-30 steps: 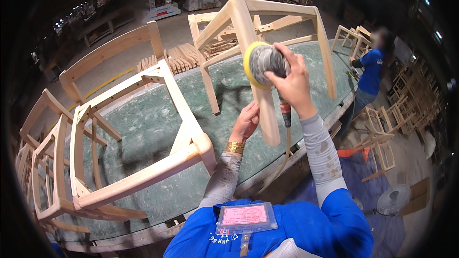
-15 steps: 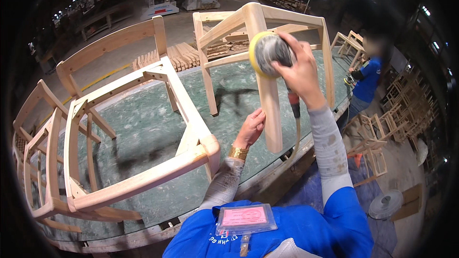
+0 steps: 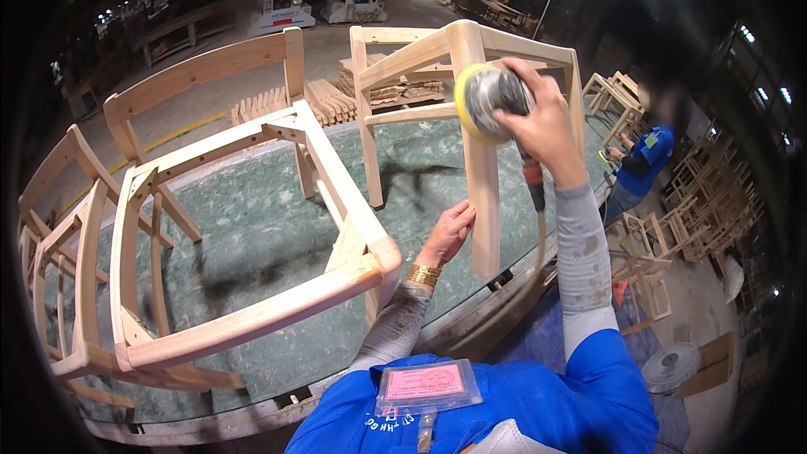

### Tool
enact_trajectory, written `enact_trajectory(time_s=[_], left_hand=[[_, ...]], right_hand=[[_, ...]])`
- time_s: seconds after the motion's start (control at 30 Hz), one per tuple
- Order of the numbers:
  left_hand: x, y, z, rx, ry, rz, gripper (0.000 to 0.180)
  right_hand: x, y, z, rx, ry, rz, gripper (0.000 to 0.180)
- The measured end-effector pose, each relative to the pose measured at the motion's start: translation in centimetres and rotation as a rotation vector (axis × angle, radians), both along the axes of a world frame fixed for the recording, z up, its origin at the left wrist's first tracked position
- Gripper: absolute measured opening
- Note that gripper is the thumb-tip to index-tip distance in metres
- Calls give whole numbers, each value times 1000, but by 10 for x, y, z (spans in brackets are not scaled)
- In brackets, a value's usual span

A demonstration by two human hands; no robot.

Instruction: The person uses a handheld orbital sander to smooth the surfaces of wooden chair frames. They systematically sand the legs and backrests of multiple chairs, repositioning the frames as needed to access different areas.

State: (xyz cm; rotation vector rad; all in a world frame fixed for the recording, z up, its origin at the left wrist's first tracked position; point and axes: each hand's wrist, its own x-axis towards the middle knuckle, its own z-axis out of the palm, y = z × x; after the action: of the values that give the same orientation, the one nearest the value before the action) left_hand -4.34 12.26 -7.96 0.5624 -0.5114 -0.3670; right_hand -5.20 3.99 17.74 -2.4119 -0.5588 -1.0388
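Note:
My right hand (image 3: 548, 124) is wrapped around a round orbital sander (image 3: 503, 101) with a yellow-edged pad. The pad is tilted on edge against the upper part of a pale wooden chair leg (image 3: 484, 193). Lower on that same leg, my left hand (image 3: 450, 232) grips its left side, the thumb and fingers pressed to the wood. The leg belongs to a chair frame (image 3: 412, 115) standing on the green worktable (image 3: 336, 227). From beneath the sander hangs an air hose (image 3: 538, 227) with a red and black fitting.
Left of my arms stands a seatless chair frame (image 3: 261, 311), with another chair (image 3: 63, 252) beyond it. Stacked wooden pieces (image 3: 328, 101) lie past the table's far side. At right, a co-worker in blue (image 3: 647, 155) stands by more chairs; chair frames (image 3: 714, 193) are piled behind.
The view has shifted slightly, so chairs and hands appear lower and to the right. My sander sits a little nearer the leg's top corner; my left hand keeps its place.

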Motion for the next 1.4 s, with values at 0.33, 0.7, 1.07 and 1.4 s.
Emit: enact_trajectory(time_s=[0.33, 0.7, 1.07, 1.4], left_hand=[[-11, -6, 11, 24, -6, 106, 49], [-43, -55, 20, 606, -134, 877, 58], [-73, -89, 2, 885, 72, 1212, 63], [-58, -132, -24, 843, -119, 1152, 65]], right_hand=[[-44, -147, -113, 257, 346, -248, 74], [-12, -93, -385, 9, 890, -1, 62], [67, -215, -285, 150, -38, -153, 69], [147, -417, -254, 651, 139, -275, 36]])
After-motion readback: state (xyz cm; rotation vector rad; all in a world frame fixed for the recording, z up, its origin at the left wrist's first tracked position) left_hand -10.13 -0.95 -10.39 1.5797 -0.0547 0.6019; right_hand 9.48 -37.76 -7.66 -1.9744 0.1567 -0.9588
